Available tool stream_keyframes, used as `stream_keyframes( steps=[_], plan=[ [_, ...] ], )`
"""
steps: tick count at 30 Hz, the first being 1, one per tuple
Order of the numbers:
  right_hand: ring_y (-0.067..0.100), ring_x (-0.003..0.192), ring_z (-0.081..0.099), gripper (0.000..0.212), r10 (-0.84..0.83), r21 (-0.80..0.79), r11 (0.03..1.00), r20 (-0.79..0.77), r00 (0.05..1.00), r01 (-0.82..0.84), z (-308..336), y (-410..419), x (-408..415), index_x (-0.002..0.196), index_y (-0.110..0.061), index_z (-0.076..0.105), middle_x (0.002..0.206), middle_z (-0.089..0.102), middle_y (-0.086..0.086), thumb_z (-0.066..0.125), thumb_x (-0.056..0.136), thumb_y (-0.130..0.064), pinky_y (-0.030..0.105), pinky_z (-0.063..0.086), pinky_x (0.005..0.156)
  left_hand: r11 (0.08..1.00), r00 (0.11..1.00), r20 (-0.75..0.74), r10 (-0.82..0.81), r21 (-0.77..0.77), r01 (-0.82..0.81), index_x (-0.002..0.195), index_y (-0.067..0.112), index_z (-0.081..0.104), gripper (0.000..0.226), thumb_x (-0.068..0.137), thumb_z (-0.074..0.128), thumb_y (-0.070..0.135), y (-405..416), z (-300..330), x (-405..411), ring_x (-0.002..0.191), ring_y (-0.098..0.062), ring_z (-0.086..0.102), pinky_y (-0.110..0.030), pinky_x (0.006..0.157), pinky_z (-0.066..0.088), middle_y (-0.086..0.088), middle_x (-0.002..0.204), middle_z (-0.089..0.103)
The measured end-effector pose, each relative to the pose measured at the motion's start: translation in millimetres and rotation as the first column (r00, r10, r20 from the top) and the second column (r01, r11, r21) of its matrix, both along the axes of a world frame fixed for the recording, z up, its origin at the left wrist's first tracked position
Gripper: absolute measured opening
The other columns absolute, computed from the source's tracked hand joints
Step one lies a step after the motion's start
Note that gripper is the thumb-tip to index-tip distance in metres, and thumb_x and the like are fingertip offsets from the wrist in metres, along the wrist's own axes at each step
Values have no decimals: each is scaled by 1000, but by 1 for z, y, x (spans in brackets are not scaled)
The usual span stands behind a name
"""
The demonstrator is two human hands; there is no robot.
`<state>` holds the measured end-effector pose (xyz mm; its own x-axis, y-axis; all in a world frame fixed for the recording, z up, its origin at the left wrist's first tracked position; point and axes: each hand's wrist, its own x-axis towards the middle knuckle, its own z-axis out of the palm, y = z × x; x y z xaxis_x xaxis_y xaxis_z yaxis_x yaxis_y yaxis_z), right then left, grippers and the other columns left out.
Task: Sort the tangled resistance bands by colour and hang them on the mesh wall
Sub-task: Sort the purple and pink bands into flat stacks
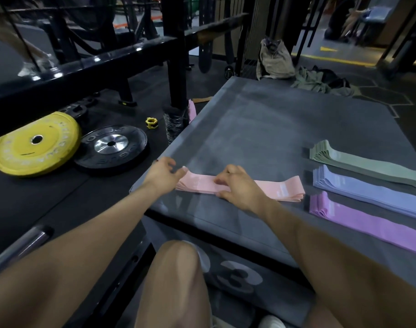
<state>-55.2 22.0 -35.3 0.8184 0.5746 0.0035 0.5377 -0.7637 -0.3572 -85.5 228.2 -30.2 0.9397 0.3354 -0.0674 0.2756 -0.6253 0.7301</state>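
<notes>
A flat stack of pink bands (pixel 245 185) is laid on the grey worktop (pixel 261 119), near its front left corner. Its left end is pinched by the left hand (pixel 163 175), and its middle is pressed by the curled fingers of the right hand (pixel 237 185). Just to the right, green bands (pixel 358 162), blue bands (pixel 368 189) and purple bands (pixel 363 220) are laid in separate stacks.

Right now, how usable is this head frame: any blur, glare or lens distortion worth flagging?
Head view: dim overall; both hands on the pink bands look slightly smeared; glare streaks on the black rack beam; wide-angle bending stretches the forearms and the mat edges; the background is soft and noisy; the yellow plate stays readable.
</notes>
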Motion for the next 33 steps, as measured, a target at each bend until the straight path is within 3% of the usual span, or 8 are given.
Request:
stream_keyframes(
  steps=[3,5,7,13,20,27,30,33],
  plan=[
    [24,115,41,38,-18,-23,1000,-5,1000,18,-1,5,-1,126,-19,56,119,47,7,59,89,-23,30,34,101,998,996,-65,58,-2,-58,107,6,56,34,86,64,32,0,-3,3,103,-23,55,-27,81,40,-8,107,56],
    [26,114,44,36,-35,-33,999,-12,999,35,-2,6,-1,125,-21,56,118,48,8,59,89,-22,29,35,100,997,990,-121,72,35,-68,81,10,56,21,85,64,29,0,-5,5,87,-22,53,-27,75,38,-8,91,55],
    [26,114,46,36,-50,-31,998,-16,999,50,-3,5,-2,124,-23,56,117,49,7,60,88,-21,29,35,99,997,982,-179,53,68,-41,70,9,56,23,84,64,25,0,-7,7,72,-22,49,-28,67,36,-11,76,51],
    [22,116,46,36,-71,-25,997,-24,997,71,-4,4,-4,125,-27,56,119,50,3,59,89,-23,28,36,98,985,957,-282,69,172,-20,81,0,69,23,82,67,23,5,-7,13,72,-22,53,-26,65,41,-12,76,58],
    [22,118,45,37,-59,-8,998,-45,997,58,-3,-1,-6,128,-26,55,122,48,3,57,91,-22,26,34,98,983,927,-362,96,180,-32,63,8,52,30,76,74,23,2,0,20,55,-18,52,-25,56,46,-6,58,54],
    [24,116,52,32,-127,87,988,-37,991,130,-5,-16,-9,123,-13,59,121,55,7,54,91,-14,27,37,100,994,912,-400,90,92,-58,63,7,48,29,78,73,12,-1,-3,25,56,-23,50,-29,59,47,-10,61,50],
    [26,116,48,30,-175,33,984,4,985,174,-8,-25,-10,121,-15,61,120,53,9,51,93,-15,30,39,98,993,909,-413,59,117,-11,75,3,55,18,87,62,14,-5,2,21,70,-28,57,-31,60,47,-11,65,52],
    [26,116,47,31,-180,-10,984,5,984,180,-8,-30,-11,123,-17,60,120,51,10,48,95,-17,33,39,99,986,925,-378,45,166,20,104,-2,60,26,94,48,20,-11,10,17,100,-31,59,-32,83,47,-17,94,61]
  ],
)
